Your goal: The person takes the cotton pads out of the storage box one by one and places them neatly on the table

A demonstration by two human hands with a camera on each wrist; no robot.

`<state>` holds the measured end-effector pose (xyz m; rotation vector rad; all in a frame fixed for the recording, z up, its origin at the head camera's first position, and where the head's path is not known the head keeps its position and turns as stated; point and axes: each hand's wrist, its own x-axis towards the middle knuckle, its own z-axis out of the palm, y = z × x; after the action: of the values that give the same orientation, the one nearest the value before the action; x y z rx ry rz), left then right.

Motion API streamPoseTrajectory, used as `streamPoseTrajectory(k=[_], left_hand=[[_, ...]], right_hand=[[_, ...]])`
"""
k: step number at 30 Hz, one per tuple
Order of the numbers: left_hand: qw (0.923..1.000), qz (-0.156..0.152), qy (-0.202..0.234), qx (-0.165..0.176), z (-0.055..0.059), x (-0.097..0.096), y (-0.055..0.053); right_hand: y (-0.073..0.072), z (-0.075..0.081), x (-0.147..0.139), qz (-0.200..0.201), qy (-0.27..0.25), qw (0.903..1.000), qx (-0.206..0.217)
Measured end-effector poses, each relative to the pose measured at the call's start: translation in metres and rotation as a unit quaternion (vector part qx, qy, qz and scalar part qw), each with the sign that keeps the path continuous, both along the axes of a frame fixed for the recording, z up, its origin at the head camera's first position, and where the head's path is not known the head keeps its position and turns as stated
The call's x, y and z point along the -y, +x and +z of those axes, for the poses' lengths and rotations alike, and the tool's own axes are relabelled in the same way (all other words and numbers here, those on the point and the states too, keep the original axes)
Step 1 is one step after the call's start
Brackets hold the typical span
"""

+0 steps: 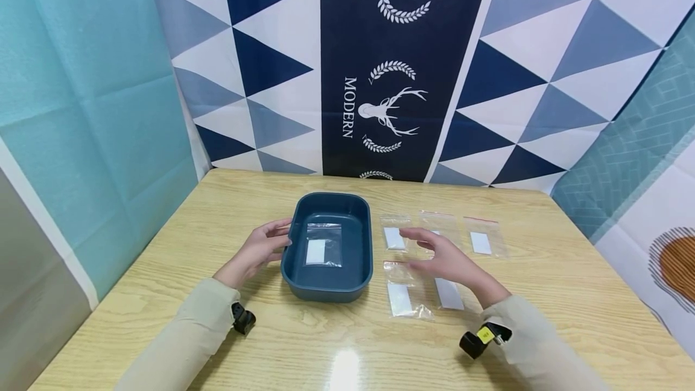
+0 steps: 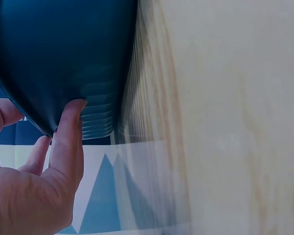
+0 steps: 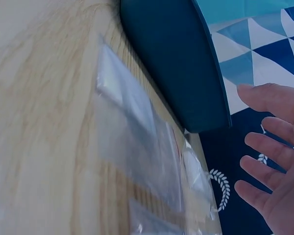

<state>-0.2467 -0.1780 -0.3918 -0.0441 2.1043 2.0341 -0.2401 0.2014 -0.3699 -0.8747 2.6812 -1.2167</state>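
Note:
A dark blue rectangular bin (image 1: 326, 294) sits on the table, and one clear zip bag (image 1: 324, 246) with a white card-like piece lies inside. My left hand (image 1: 259, 250) holds the bin's left side, fingers at its rim and outer wall (image 2: 95, 49). Over several similar bags right of the bin hovers my right hand (image 1: 442, 258), its fingers spread and nothing held. Beneath and beside it lie the near-left bag (image 1: 400, 300), the near-right bag (image 1: 449, 294) and the far-left bag (image 1: 394, 238). The hand partly covers a far-middle bag (image 1: 438, 221).
Another zip bag (image 1: 481, 243) lies at the far right of the group. The light wooden table (image 1: 293, 349) ends at a patterned cloth (image 1: 271, 77) behind. A teal cloth (image 1: 98, 107) hangs on the left. Small black cameras (image 1: 242, 318) sit at both wrists.

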Motion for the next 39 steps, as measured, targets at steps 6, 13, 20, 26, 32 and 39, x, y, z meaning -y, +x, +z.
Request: streamPoseTrajectory(k=[6, 13, 20, 26, 32, 39], left_hand=[[1.0000, 0.004, -0.006, 0.003, 0.001, -0.001, 0.000], [0.9999, 0.007, -0.006, 0.009, 0.004, -0.001, 0.000], [0.9999, 0.001, -0.007, 0.009, 0.006, 0.000, 0.000], [0.9999, 0.004, -0.004, 0.015, 0.003, 0.000, -0.001], [0.9998, 0.008, -0.008, 0.014, 0.001, 0.000, -0.002], [0.9998, 0.008, -0.011, 0.015, 0.002, 0.000, -0.002]], right_hand=[[-0.006, 0.004, 0.010, 0.000, -0.024, 0.9996, 0.017], [-0.013, 0.009, 0.019, -0.016, -0.034, 0.9985, 0.040], [-0.020, 0.013, 0.026, -0.020, -0.060, 0.9969, 0.047], [-0.026, 0.017, 0.037, -0.011, -0.082, 0.9950, 0.056], [-0.032, 0.021, 0.049, -0.016, -0.072, 0.9952, 0.065], [-0.039, 0.026, 0.063, -0.027, -0.075, 0.9941, 0.074]])
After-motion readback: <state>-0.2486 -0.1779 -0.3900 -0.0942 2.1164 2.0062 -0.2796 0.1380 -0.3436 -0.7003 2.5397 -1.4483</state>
